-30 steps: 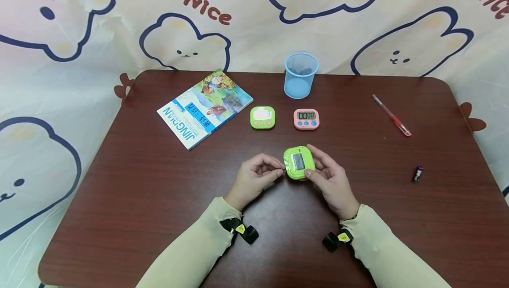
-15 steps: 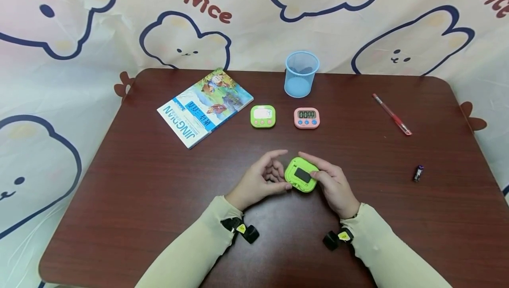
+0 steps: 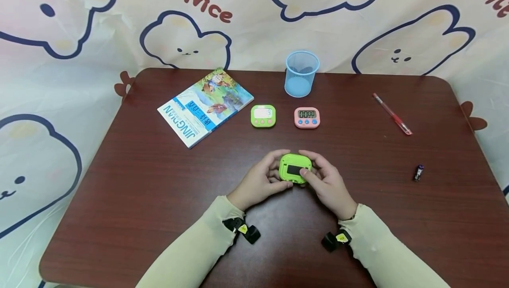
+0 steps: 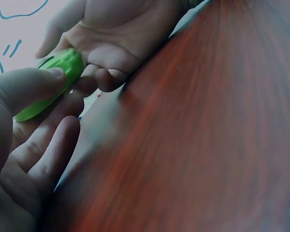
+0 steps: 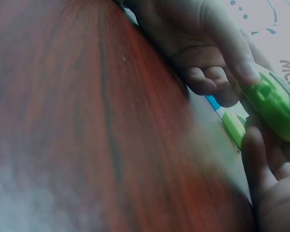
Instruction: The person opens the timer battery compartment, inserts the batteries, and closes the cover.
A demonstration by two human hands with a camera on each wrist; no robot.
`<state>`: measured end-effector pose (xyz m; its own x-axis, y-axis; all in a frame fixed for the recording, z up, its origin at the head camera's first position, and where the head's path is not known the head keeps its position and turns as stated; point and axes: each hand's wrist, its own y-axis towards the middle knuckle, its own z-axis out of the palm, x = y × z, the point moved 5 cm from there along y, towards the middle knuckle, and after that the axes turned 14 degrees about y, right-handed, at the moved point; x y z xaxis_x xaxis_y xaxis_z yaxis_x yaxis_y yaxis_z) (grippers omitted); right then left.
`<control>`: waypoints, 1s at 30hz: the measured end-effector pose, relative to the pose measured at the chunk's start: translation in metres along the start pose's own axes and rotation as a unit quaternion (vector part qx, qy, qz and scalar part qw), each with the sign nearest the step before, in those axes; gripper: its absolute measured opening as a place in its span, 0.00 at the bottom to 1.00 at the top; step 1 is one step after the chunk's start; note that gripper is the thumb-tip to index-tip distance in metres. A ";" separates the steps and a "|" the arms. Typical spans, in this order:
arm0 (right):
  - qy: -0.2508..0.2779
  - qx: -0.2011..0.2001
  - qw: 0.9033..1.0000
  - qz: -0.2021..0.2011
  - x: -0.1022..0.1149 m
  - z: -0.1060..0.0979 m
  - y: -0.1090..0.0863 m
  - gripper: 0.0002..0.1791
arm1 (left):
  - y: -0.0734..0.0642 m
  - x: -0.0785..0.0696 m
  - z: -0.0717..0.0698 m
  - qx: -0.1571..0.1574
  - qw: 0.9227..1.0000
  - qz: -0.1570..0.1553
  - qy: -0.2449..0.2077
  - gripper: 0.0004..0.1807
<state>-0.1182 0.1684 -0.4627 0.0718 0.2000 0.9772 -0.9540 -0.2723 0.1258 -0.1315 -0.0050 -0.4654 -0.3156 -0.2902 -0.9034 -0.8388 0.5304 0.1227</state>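
A bright green digital timer (image 3: pixel 285 168) is held between both hands above the table, its back with a dark rectangular patch facing up. My left hand (image 3: pixel 262 177) grips its left side; in the left wrist view the left thumb (image 4: pixel 31 87) lies along the timer's edge. My right hand (image 3: pixel 328 186) holds the other side, thumb over the dark patch and index finger at the far edge. In the right wrist view the timer (image 5: pixel 278 108) shows its moulded edge under the left thumb. The timer's screen side is hidden.
Behind the hands lie a second green timer (image 3: pixel 263 123) and a pink timer (image 3: pixel 307 124). A book (image 3: pixel 195 115) is at the back left, a blue cup (image 3: pixel 298 85) at the back. To the right are a red pen (image 3: pixel 393 115) and a small dark battery (image 3: pixel 418 172).
The held timer has been flipped from screen side to back, then levelled and shifted slightly left. My left fingers have moved from its edge to a grip around its side.
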 end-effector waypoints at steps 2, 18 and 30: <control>0.006 0.001 1.000 0.009 -0.001 0.002 0.002 0.26 | 0.001 0.001 0.000 -0.009 1.000 -0.009 -0.007 0.41; -0.043 -0.078 0.996 0.002 -0.003 0.009 0.013 0.14 | 0.009 -0.026 -0.008 -0.053 0.996 -0.075 0.000 0.15; -0.074 -0.106 0.992 0.003 -0.003 0.014 0.013 0.10 | 0.012 0.001 0.001 -0.135 0.984 -0.057 0.099 0.07</control>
<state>-0.1264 0.1517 -0.4613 0.0933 0.0547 0.9941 -0.9931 -0.0663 0.0969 -0.1414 0.0021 -0.4655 -0.2699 -0.4988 -0.8236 -0.9526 0.2628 0.1530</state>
